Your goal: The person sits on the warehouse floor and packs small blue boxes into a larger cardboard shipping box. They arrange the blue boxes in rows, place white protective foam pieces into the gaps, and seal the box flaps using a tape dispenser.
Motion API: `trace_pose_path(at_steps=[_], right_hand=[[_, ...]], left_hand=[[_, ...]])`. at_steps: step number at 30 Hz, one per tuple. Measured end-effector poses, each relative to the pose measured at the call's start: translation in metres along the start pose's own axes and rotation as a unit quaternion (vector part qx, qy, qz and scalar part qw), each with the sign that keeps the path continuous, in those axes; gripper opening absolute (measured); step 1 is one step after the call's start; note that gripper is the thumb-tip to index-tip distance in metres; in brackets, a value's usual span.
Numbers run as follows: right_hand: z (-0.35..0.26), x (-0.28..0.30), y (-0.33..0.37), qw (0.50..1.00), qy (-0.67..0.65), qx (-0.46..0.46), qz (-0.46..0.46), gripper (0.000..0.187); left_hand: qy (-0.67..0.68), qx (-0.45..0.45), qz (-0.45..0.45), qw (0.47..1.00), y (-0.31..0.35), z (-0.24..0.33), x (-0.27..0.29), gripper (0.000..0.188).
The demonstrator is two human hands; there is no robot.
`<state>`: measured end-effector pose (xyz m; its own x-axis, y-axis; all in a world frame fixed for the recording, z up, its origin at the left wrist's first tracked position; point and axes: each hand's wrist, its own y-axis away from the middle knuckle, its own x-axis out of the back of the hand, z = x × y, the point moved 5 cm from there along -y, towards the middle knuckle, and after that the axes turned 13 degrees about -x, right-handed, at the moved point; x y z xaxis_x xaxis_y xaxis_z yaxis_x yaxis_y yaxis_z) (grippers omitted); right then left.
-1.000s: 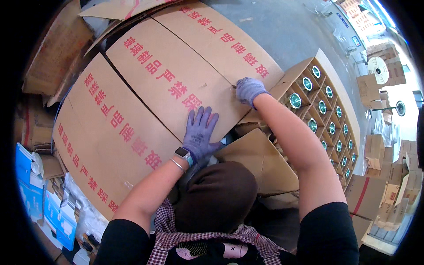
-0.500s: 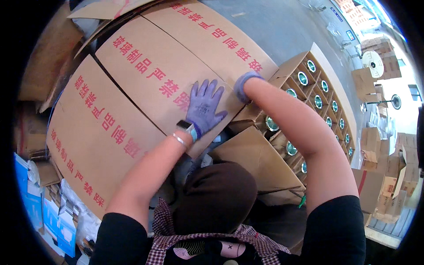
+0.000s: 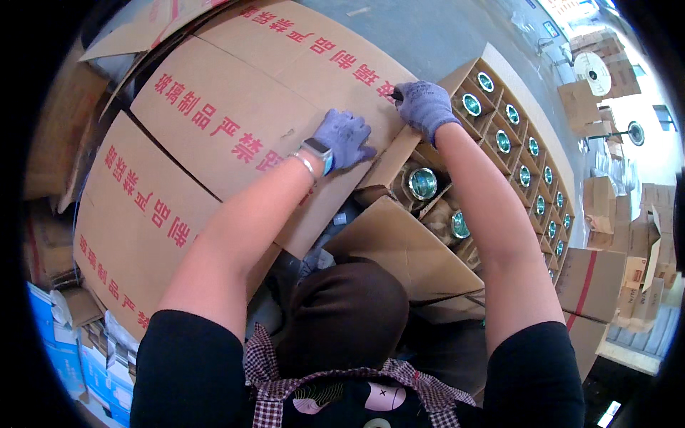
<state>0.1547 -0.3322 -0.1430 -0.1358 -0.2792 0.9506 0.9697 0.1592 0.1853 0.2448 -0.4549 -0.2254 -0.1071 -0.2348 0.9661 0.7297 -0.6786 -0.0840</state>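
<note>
My left hand [image 3: 344, 140], in a purple-grey work glove, rests on a wide printed cardboard sheet or box panel [image 3: 285, 93], near its right edge. Its fingers lie forward over the board, slightly bent. At the same board's far right edge, beside the open carton [image 3: 399, 160], is my right hand [image 3: 426, 108], also gloved. The right fingers are closed together, with a small dark tip at them that I cannot identify. In the carton's cardboard dividers stand several round glass pieces [image 3: 422, 184] with shiny greenish tops. One flap [image 3: 396, 239] folds out toward me.
A second printed cardboard panel [image 3: 143, 207] lies left of a dark gap. Blue-and-white packages [image 3: 64, 357] are at lower left. Stacked cartons [image 3: 592, 278], a white reel [image 3: 592, 74] and a round-headed stand [image 3: 636, 133] are at the right. Grey floor [image 3: 428, 32] shows beyond.
My right hand has moved away from me and slightly right along the board's edge, its fingers now in view. My left hand has shifted slightly up and right, its fingers less spread.
</note>
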Motion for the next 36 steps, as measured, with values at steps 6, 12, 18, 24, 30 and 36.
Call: trace_pose_path(at_steps=[6, 12, 18, 24, 30, 36], right_hand=[[0.002, -0.008, -0.006, 0.999, 0.016, 0.017, -0.022, 0.029], [0.001, -0.012, -0.008, 0.998, 0.041, 0.03, -0.048, 0.029], [0.004, -0.006, -0.007, 0.999, -0.032, -0.008, -0.036, 0.033], [-0.028, -0.007, -0.042, 0.992, -0.076, 0.001, -0.096, 0.046], [-0.094, -0.034, -0.047, 0.991, -0.082, 0.017, -0.104, 0.096], [-0.12, -0.047, -0.051, 0.98, -0.129, 0.039, -0.146, 0.111]], left_hand=[[0.092, 0.044, -0.114, 0.988, -0.019, 0.001, 0.029, 0.061], [0.037, 0.038, -0.153, 0.987, -0.02, 0.004, 0.049, 0.057], [0.033, 0.065, -0.154, 0.985, -0.03, -0.001, 0.011, 0.056], [-0.055, 0.164, 0.15, 0.973, 0.056, 0.025, -0.01, 0.065], [-0.031, 0.211, 0.15, 0.965, 0.078, 0.009, -0.024, 0.082], [-0.014, 0.226, 0.144, 0.963, 0.078, 0.003, -0.02, 0.081]])
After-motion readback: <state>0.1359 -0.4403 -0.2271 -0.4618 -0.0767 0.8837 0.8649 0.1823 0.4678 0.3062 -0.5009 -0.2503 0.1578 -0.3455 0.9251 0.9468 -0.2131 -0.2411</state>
